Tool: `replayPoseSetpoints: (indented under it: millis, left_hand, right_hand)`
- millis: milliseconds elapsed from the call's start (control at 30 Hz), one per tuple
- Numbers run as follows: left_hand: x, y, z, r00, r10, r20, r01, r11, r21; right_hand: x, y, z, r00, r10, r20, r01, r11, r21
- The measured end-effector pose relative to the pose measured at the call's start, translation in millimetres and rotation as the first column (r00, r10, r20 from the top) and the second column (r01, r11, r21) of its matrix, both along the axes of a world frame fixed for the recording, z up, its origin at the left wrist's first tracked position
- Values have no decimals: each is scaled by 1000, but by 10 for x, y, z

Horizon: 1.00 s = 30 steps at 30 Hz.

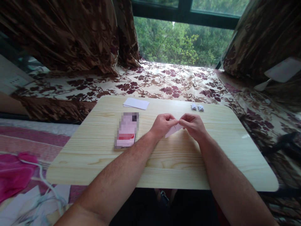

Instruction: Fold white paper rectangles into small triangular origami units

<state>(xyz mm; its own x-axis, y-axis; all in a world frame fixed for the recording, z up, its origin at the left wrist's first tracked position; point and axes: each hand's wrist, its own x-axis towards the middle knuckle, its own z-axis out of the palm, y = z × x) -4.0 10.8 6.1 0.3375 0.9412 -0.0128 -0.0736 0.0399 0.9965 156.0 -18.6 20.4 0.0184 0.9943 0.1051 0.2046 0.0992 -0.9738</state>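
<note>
Both my hands meet over the middle of a light wooden table (164, 169). My left hand (162, 124) and my right hand (193, 124) each pinch a small piece of folded white paper (172, 130) between fingers and thumb, holding it just above the tabletop. A slanted fold of the paper shows below my fingers. Further back lies a small stack of white paper sheets (136, 103). Two small folded paper figures (197, 107) sit side by side at the back right of the table.
A phone (127, 129) lies flat on the table left of my hands. Behind the table runs a floral-covered ledge (164, 81) under a window, with brown curtains on both sides. Pink cloth (14, 172) and a white cable (44, 188) lie at lower left.
</note>
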Motion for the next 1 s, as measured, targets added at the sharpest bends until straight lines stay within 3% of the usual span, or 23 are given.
replayPoseSetpoints:
  millis: [267,700,1000]
  left_hand:
    - [10,2,-36,999,42,21,-41,999,-22]
    - [32,20,-49,977,180,116,-172,982,-74]
    - [30,31,-56,978,166,130,-154,984,-93]
  right_hand:
    - [12,-13,-39,999,15,-29,-15,1000,-7]
    - [14,-8,-72,988,-85,-126,89,996,27]
    - [15,-1,-60,985,-91,-150,98,994,44]
